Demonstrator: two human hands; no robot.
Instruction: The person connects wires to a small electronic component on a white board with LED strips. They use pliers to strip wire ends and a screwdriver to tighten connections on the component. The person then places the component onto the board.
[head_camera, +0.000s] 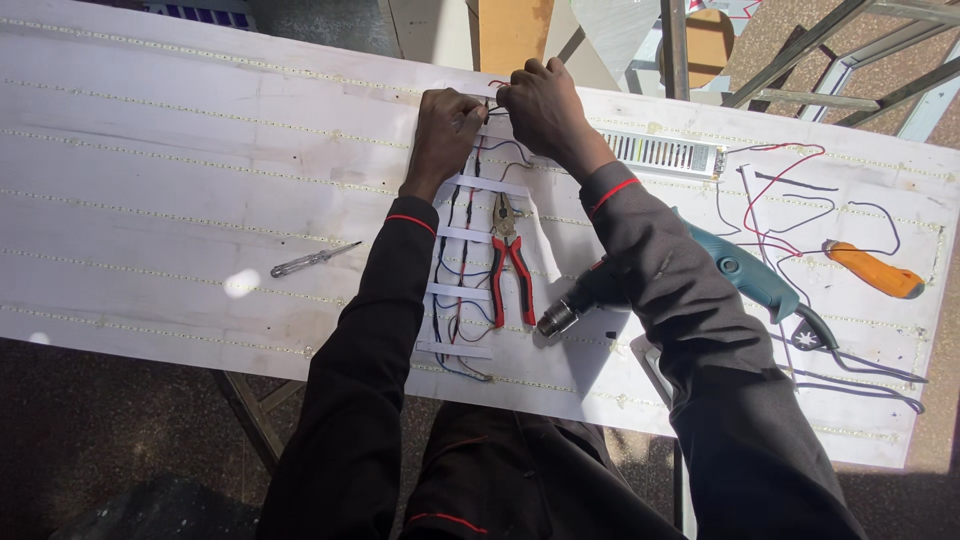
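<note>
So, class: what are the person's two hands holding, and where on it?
Both the left hand and right hand pinch the thin wires at their far, upper ends, near the board's edge.

Both fists pinch the wires (487, 112) at the board's (200, 170) far edge, left hand (446, 128) beside right hand (538, 108), red-handled pliers (511, 255) just below them.
</note>
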